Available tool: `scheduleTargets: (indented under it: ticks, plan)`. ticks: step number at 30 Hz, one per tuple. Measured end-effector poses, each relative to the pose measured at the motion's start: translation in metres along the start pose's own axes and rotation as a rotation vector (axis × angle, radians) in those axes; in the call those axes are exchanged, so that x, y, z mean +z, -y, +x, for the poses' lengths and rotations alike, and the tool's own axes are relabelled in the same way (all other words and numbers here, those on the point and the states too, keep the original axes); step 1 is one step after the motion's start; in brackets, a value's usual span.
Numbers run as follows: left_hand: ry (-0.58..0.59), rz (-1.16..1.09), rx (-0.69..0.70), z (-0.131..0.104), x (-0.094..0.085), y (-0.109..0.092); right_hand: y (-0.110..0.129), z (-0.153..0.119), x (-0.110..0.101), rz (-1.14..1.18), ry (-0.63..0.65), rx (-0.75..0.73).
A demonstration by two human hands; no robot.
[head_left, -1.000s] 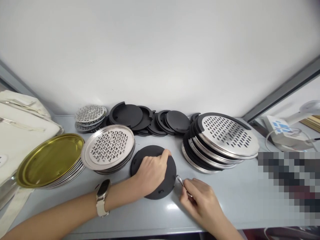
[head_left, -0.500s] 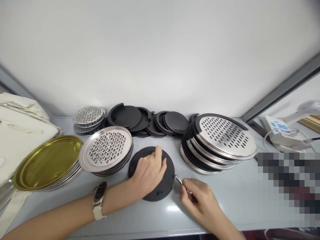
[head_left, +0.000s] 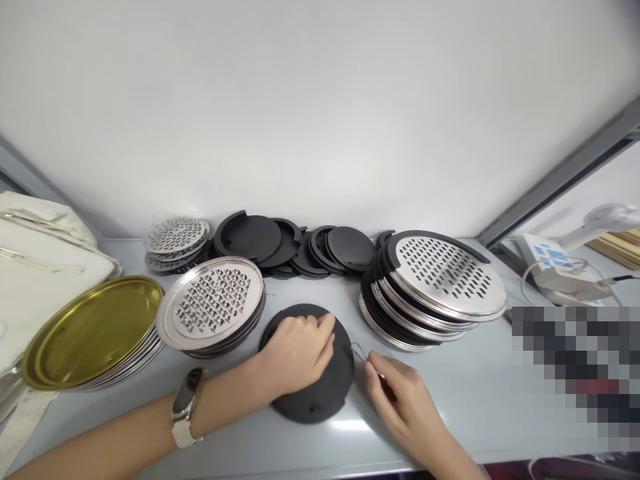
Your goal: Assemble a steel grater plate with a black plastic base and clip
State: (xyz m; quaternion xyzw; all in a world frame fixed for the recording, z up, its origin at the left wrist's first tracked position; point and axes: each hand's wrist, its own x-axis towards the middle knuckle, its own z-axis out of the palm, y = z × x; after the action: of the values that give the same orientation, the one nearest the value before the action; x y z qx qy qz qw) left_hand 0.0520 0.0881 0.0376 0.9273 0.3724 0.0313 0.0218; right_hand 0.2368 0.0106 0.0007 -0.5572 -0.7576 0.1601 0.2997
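A black disc [head_left: 320, 393] lies flat on the grey table at the centre front. My left hand [head_left: 300, 353] rests on its upper part, fingers curled and pressed together; what they grip, if anything, is hidden. Just right of the disc, my right hand [head_left: 403, 403] is closed on a thin metal tool [head_left: 359, 352], whose curved tip is by the disc's right edge. To the left is a stack topped by a round grater plate [head_left: 215, 303]. A taller stack of grater plates and black rings [head_left: 440, 273] stands to the right.
Gold and silver plates [head_left: 95, 327] are stacked at the left beside a cream cloth bag [head_left: 45, 267]. Along the wall lie black discs and rings [head_left: 350, 248] and small grater discs [head_left: 177, 237]. A white device with a cable [head_left: 555, 267] sits at the right.
The black disc has turned a little and shifted slightly toward me. My left hand has moved slightly right and down with it. The tool's tip is still near the disc's edge.
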Motion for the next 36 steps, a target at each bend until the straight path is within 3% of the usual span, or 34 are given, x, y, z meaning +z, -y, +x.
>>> scheduleTargets:
  ticks: [3,5,9,14,18,26,29,32,36]
  plan:
    - [0.037,-0.1,0.233,-0.009,-0.001,-0.016,-0.003,0.001,0.0,0.028,-0.023,0.093]
    - [0.042,-0.14,0.314,-0.016,0.0,-0.027,-0.004,0.001,0.0,0.028,0.009,0.119]
    - [0.026,-0.161,0.285,-0.019,0.003,-0.034,-0.004,0.001,0.0,0.033,0.036,0.14]
    - [-0.017,-0.132,0.178,-0.007,-0.001,-0.011,-0.002,0.002,0.0,0.02,0.015,0.146]
    - [-0.02,-0.132,0.238,0.0,-0.003,0.001,-0.001,0.004,0.0,-0.026,0.025,0.125]
    - [-0.002,-0.198,0.194,-0.002,0.0,-0.001,-0.001,0.006,0.0,-0.108,0.049,0.082]
    - [-0.079,-0.256,0.16,-0.002,0.0,-0.002,-0.001,0.005,0.0,-0.122,0.053,0.076]
    - [-0.167,-0.301,0.241,-0.002,-0.002,0.0,-0.002,0.005,0.0,-0.124,0.062,0.073]
    - [-0.119,-0.363,0.393,0.0,-0.002,0.004,-0.003,0.005,0.001,-0.105,0.069,0.07]
